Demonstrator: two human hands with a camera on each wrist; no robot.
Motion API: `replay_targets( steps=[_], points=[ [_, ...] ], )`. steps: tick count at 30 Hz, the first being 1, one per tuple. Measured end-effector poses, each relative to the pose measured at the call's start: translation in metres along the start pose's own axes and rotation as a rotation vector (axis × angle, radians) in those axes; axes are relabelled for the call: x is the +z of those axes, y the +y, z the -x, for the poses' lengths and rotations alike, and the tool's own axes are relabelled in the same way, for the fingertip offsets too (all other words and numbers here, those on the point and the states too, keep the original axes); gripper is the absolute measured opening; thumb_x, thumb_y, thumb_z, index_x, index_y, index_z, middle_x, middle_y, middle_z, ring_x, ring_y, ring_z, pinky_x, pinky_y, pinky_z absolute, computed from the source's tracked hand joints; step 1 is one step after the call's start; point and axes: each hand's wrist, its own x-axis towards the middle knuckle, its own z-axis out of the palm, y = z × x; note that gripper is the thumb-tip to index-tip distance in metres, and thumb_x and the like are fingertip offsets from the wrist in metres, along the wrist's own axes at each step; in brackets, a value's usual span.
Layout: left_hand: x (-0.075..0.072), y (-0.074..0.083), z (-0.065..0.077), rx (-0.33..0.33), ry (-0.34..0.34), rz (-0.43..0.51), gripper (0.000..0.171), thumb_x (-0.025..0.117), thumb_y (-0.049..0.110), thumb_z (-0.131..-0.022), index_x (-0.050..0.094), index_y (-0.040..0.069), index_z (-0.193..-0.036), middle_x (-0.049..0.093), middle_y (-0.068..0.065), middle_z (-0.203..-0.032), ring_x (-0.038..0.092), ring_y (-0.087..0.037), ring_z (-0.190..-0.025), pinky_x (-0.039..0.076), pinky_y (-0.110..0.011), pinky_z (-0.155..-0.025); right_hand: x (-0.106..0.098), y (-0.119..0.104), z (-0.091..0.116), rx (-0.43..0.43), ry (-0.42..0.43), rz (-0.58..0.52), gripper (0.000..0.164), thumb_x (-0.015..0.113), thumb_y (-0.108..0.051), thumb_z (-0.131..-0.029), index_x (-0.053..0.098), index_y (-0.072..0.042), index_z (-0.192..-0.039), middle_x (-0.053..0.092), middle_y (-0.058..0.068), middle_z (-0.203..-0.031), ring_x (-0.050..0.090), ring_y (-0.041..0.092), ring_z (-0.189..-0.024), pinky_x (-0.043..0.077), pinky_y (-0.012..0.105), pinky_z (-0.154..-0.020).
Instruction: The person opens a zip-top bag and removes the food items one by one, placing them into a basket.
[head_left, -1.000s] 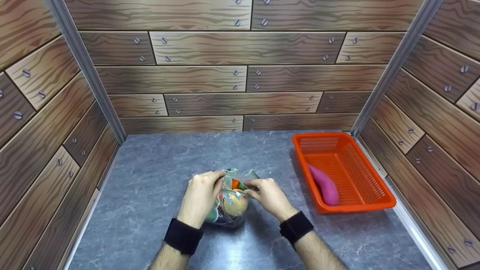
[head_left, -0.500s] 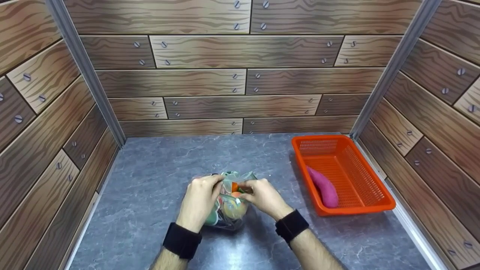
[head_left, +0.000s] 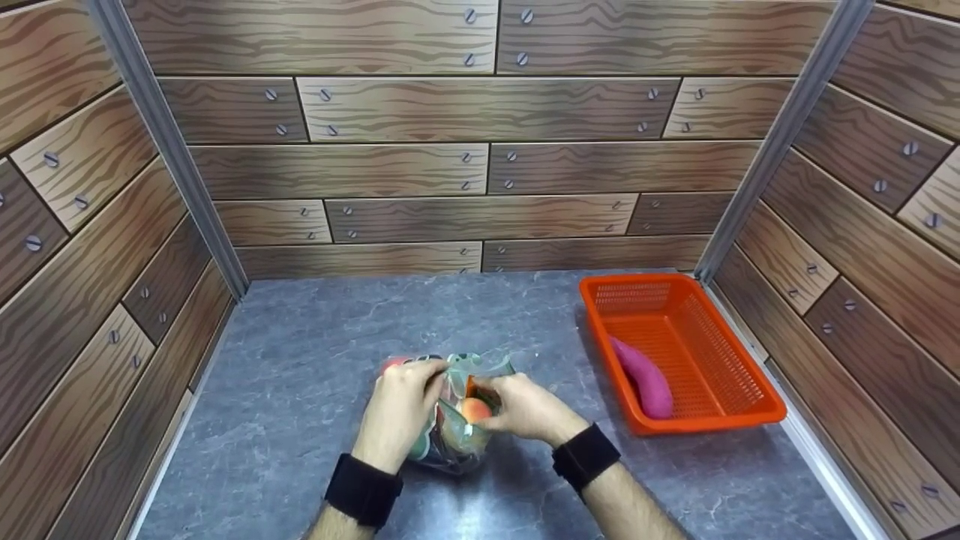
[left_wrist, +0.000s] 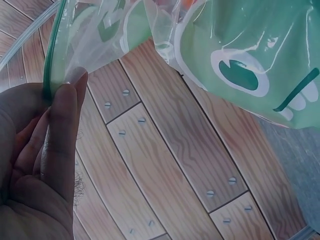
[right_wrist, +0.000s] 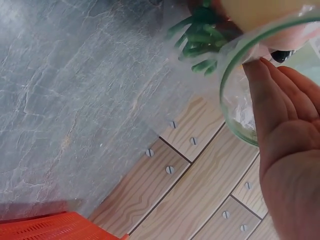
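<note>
A clear resealable bag [head_left: 450, 459] with a green printed cartoon pattern [left_wrist: 240, 75] sits at the front middle, filled with produce. My left hand [head_left: 401, 409] pinches the edge of its mouth between thumb and fingers, by the green strip [left_wrist: 48, 55]. At the opening my right hand [head_left: 525, 409] reaches in, fingers fairly straight in the right wrist view and thumb apart from them. A peach-like fruit [head_left: 475, 410] shows between that thumb and the fingers. Just above it is an orange piece [head_left: 470, 385], partly hidden by the hand. Green leafy tops [right_wrist: 202, 40] press against the bag's inside.
To the right stands an orange-red plastic basket [head_left: 750, 418] with a purple sweet potato [head_left: 646, 379] lying along its left side. The grey marbled tabletop [head_left: 322, 322] is enclosed by wood-patterned walls [head_left: 390, 172] on the back and both sides.
My right hand has gone from the bag's edge and the green top into the mouth, its thumb and fingers spreading. The peach-like fruit is now more exposed. My left hand keeps its pinch.
</note>
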Motion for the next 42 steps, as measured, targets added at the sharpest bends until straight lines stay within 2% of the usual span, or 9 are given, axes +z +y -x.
replay_targets(
  steps=[5,10,12,15,22,29,33,37,42],
  points=[
    [0.004,-0.001,0.002,0.006,-0.001,0.007,0.014,0.085,-0.004,-0.103,0.089,0.004,-0.115,0.091,-0.01,-0.106,0.089,-0.025,-0.098,0.075,-0.042,-0.088,0.003,-0.002,0.002,0.028,-0.052,-0.003,0.062,0.095,-0.016,-0.091,0.077,-0.007,-0.15,0.089,0.011,-0.128,0.075,0.012,-0.093,0.066,0.028,-0.086],
    [0.007,-0.001,0.003,0.0,-0.006,0.015,0.013,0.085,-0.003,-0.103,0.089,0.004,-0.114,0.091,-0.009,-0.105,0.089,-0.024,-0.098,0.075,-0.042,-0.088,0.006,-0.006,0.003,0.039,-0.065,0.016,0.04,0.096,-0.015,-0.088,0.081,-0.009,-0.125,0.082,0.002,-0.103,0.058,0.004,-0.079,0.056,0.024,-0.072],
    [0.008,-0.002,0.003,0.003,-0.007,0.009,0.013,0.085,-0.002,-0.103,0.09,0.006,-0.113,0.091,-0.008,-0.104,0.089,-0.024,-0.098,0.075,-0.042,-0.088,0.008,-0.008,0.004,0.035,-0.062,0.036,0.035,0.097,-0.016,-0.087,0.079,-0.012,-0.117,0.079,-0.001,-0.099,0.057,0.004,-0.079,0.057,0.024,-0.072],
    [0.009,-0.002,0.003,0.016,-0.009,-0.006,0.013,0.086,-0.001,-0.103,0.09,0.007,-0.112,0.091,-0.008,-0.104,0.089,-0.023,-0.097,0.075,-0.042,-0.088,0.01,-0.01,0.006,0.031,-0.057,0.068,0.036,0.099,-0.017,-0.085,0.079,-0.013,-0.115,0.08,-0.001,-0.1,0.059,0.004,-0.08,0.059,0.026,-0.073],
    [0.009,-0.004,0.005,0.013,-0.024,-0.023,0.013,0.087,0.0,-0.102,0.09,0.008,-0.113,0.092,-0.008,-0.106,0.089,-0.025,-0.099,0.075,-0.044,-0.088,0.014,-0.011,0.007,0.032,-0.053,0.082,0.046,0.1,-0.019,-0.084,0.082,-0.008,-0.125,0.086,0.005,-0.119,0.073,0.011,-0.093,0.067,0.032,-0.084],
    [0.01,-0.005,0.008,0.005,-0.029,-0.016,0.014,0.088,0.0,-0.102,0.09,0.008,-0.114,0.092,-0.009,-0.109,0.09,-0.026,-0.103,0.075,-0.044,-0.092,0.016,-0.008,0.01,0.005,-0.042,0.058,0.05,0.1,-0.016,-0.085,0.081,-0.007,-0.131,0.087,0.007,-0.12,0.075,0.009,-0.097,0.069,0.029,-0.088],
    [0.01,-0.005,0.009,-0.001,-0.039,-0.001,0.014,0.088,0.0,-0.102,0.09,0.007,-0.114,0.092,-0.008,-0.11,0.09,-0.025,-0.103,0.075,-0.044,-0.092,0.016,-0.008,0.013,0.026,-0.071,0.047,0.055,0.101,-0.015,-0.085,0.079,-0.004,-0.134,0.085,0.008,-0.117,0.071,0.007,-0.094,0.067,0.028,-0.084],
    [0.01,-0.006,0.01,-0.017,-0.047,0.008,0.015,0.088,-0.001,-0.101,0.091,0.008,-0.114,0.092,-0.008,-0.11,0.09,-0.026,-0.104,0.076,-0.044,-0.093,0.017,-0.005,0.012,0.022,-0.086,0.029,0.051,0.1,-0.018,-0.085,0.078,-0.007,-0.129,0.082,0.001,-0.109,0.064,0.001,-0.085,0.061,0.021,-0.076],
    [0.009,-0.006,0.012,-0.028,-0.049,0.009,0.015,0.089,0.001,-0.102,0.091,0.009,-0.114,0.092,-0.008,-0.111,0.09,-0.026,-0.104,0.076,-0.044,-0.093,0.021,-0.001,0.011,-0.013,-0.054,0.029,0.047,0.1,-0.02,-0.082,0.079,-0.011,-0.124,0.081,-0.003,-0.104,0.062,-0.002,-0.082,0.059,0.019,-0.073]
  ],
)
